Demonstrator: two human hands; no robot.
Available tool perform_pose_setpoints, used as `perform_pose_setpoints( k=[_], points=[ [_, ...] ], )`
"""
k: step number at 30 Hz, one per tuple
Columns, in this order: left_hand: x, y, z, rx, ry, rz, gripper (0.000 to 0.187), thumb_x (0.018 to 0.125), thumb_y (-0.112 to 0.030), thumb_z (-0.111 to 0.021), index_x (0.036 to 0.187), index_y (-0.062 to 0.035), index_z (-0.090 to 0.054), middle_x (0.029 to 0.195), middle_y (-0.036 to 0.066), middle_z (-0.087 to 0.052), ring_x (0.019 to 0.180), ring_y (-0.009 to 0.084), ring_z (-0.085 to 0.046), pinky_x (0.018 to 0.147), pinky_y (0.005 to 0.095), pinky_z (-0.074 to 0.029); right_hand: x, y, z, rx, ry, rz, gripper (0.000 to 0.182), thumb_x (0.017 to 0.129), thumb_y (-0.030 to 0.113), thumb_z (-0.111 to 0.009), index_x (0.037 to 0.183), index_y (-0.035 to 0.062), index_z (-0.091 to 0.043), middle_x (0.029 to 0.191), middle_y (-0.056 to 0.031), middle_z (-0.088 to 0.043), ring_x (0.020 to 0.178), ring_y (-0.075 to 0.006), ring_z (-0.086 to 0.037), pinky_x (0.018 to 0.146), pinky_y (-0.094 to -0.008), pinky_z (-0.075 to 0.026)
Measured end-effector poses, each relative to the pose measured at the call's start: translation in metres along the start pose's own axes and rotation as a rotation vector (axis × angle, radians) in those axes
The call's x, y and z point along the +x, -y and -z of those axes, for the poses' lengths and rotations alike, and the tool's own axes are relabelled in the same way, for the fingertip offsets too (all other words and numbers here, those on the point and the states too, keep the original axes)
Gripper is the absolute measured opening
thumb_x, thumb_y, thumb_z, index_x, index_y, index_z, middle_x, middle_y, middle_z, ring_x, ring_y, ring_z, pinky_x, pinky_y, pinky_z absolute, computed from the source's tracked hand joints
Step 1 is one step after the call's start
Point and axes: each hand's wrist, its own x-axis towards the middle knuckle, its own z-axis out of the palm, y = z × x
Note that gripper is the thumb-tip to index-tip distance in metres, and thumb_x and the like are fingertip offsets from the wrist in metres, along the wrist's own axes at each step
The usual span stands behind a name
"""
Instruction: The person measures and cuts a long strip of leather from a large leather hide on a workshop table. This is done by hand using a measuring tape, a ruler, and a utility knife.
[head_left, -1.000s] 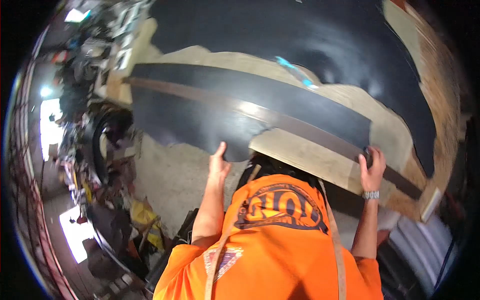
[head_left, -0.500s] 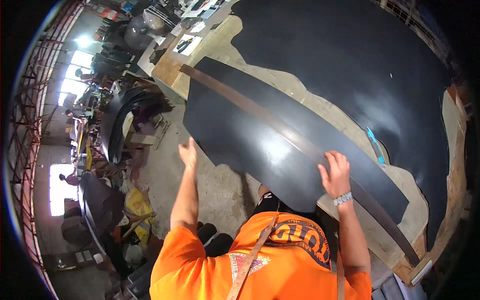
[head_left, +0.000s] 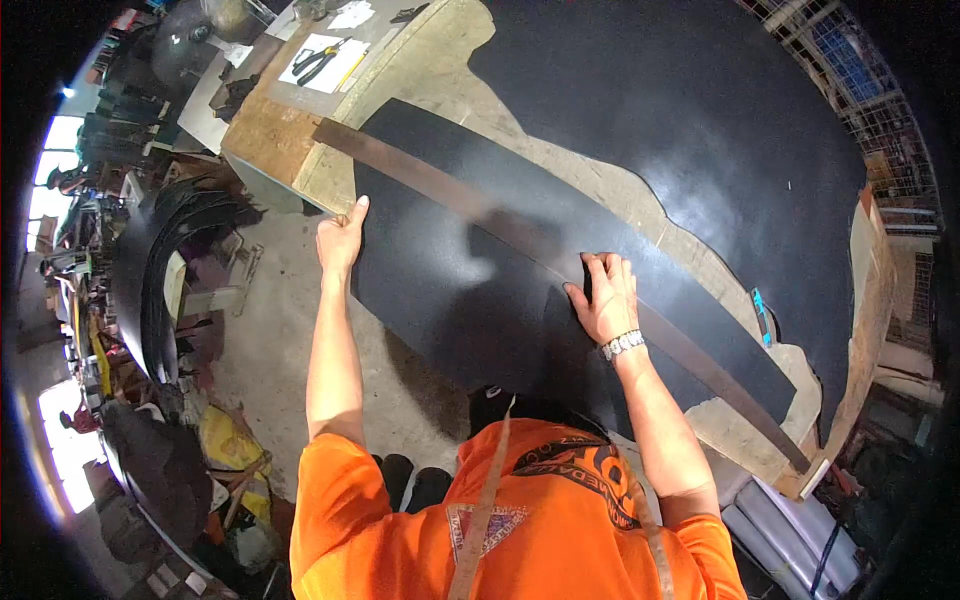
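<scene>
A long brown straightedge (head_left: 415,178) lies diagonally across a black leather piece (head_left: 420,275), which overhangs the near side of the table. My right hand (head_left: 606,300) is on the straightedge near its middle, with its fingers bent over the strip. At the left edge of the leather my left hand (head_left: 341,240) is closed, thumb up, with its curled fingers partly hidden; it appears to grip that edge. Beyond the piece spreads a larger black hide (head_left: 660,90). A teal utility knife (head_left: 763,318) rests by the hide's edge, to the right of my hands.
Pliers (head_left: 318,62) lie on white paper at the table's far left. A stack of dark sheets (head_left: 150,270) hangs at left, past the concrete floor (head_left: 285,320). Grey rolls (head_left: 790,535) stand under the right corner. Wire racks (head_left: 850,60) line the far right.
My left hand has moved up to the leather's left edge and closed there. My right hand has slid left along the straightedge. The camera view has shifted too.
</scene>
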Motion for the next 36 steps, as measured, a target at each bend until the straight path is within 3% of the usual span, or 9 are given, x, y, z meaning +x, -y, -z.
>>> perform_pose_setpoints(
  k=[5,14,18,21,27,33,34,35,36],
  points=[
    [-0.009,-0.006,-0.014,0.141,-0.143,0.108,0.08,0.077,-0.077,-0.071,0.086,0.0021,-0.076,0.097,0.028,-0.073,0.103,0.0446,-0.07,0.092,0.0517,-0.053,0.012,0.007,-0.009,-0.019,-0.009,-0.007,0.047,0.079,0.023,-0.083,0.118,0.0055,-0.062,0.11,-0.0149,-0.058,0.106,-0.0351,-0.055,0.091,-0.0456,-0.046],
    [-0.012,-0.029,-0.016,0.05,-0.155,0.247,0.072,0.072,-0.072,-0.081,0.087,-0.0012,-0.076,0.096,0.021,-0.076,0.099,0.0415,-0.072,0.09,0.0513,-0.054,0.009,0.007,-0.009,-0.015,0.012,-0.02,0.049,0.077,0.019,-0.085,0.118,0.0059,-0.062,0.109,-0.0134,-0.058,0.107,-0.0342,-0.056,0.092,-0.0453,-0.046],
    [-0.006,-0.016,-0.022,-0.074,-0.173,0.18,0.069,0.072,-0.064,-0.086,0.068,0.0024,-0.067,0.074,0.02,-0.072,0.075,0.0369,-0.07,0.078,0.0491,-0.054,0.011,0.009,-0.005,-0.025,0.008,-0.029,0.049,0.077,0.019,-0.085,0.118,0.0062,-0.062,0.11,-0.013,-0.059,0.106,-0.0338,-0.056,0.091,-0.0449,-0.047],
    [-0.003,-0.004,-0.029,-0.204,-0.232,0.093,0.067,0.072,-0.055,-0.091,0.057,0.001,-0.057,0.059,0.013,-0.062,0.057,0.0254,-0.058,0.067,0.0441,-0.052,0.009,0.011,-0.004,-0.012,0.013,-0.054,0.048,0.078,0.019,-0.084,0.118,0.0063,-0.062,0.11,-0.013,-0.059,0.107,-0.0336,-0.057,0.092,-0.0448,-0.047],
    [-0.003,0.003,-0.033,-0.349,-0.242,0.014,0.066,0.074,-0.047,-0.092,0.051,-0.0033,-0.048,0.053,0.002,-0.048,0.053,0.0138,-0.041,0.055,0.0384,-0.044,0.013,0.012,-0.004,-0.001,0.021,-0.063,0.045,0.079,0.02,-0.083,0.118,0.0067,-0.063,0.112,-0.013,-0.059,0.109,-0.0337,-0.056,0.093,-0.045,-0.046],
    [-0.013,-0.007,-0.021,-0.278,-0.228,-0.149,0.065,0.08,-0.051,-0.087,0.05,-0.0027,-0.056,0.054,-0.001,-0.05,0.056,0.0134,-0.039,0.054,0.0397,-0.04,0.003,-0.001,-0.023,-0.049,-0.095,0.028,0.05,0.078,0.024,-0.083,0.119,0.0037,-0.063,0.121,-0.0203,-0.061,0.115,-0.042,-0.057,0.096,-0.0506,-0.049],
    [-0.024,-0.016,-0.02,-0.344,-0.221,-0.164,0.065,0.08,-0.054,-0.086,0.052,-0.0001,-0.062,0.054,0.002,-0.055,0.055,0.0147,-0.042,0.056,0.0402,-0.042,0.01,0.018,0.003,-0.027,0.193,-0.185,0.051,0.079,0.025,-0.083,0.12,0.0036,-0.062,0.123,-0.021,-0.061,0.116,-0.0415,-0.057,0.097,-0.0502,-0.05],
    [-0.017,-0.01,-0.022,-0.158,-0.25,-0.127,0.07,0.077,-0.063,-0.084,0.057,0.0024,-0.068,0.056,0.01,-0.064,0.053,0.0192,-0.05,0.057,0.043,-0.046,-0.002,0.001,-0.025,-0.046,-0.101,-0.023,0.048,0.079,0.025,-0.082,0.118,0.0037,-0.062,0.12,-0.0202,-0.061,0.113,-0.0404,-0.058,0.094,-0.0507,-0.05],
    [-0.003,0.001,-0.027,-0.004,-0.278,-0.146,0.077,0.074,-0.072,-0.08,0.062,0.0033,-0.071,0.062,0.017,-0.069,0.056,0.0276,-0.061,0.062,0.047,-0.05,0.002,0.003,-0.022,-0.075,-0.121,-0.003,0.045,0.08,0.026,-0.082,0.114,0.0041,-0.062,0.116,-0.0192,-0.061,0.112,-0.0382,-0.058,0.092,-0.0501,-0.05]
  ],
)
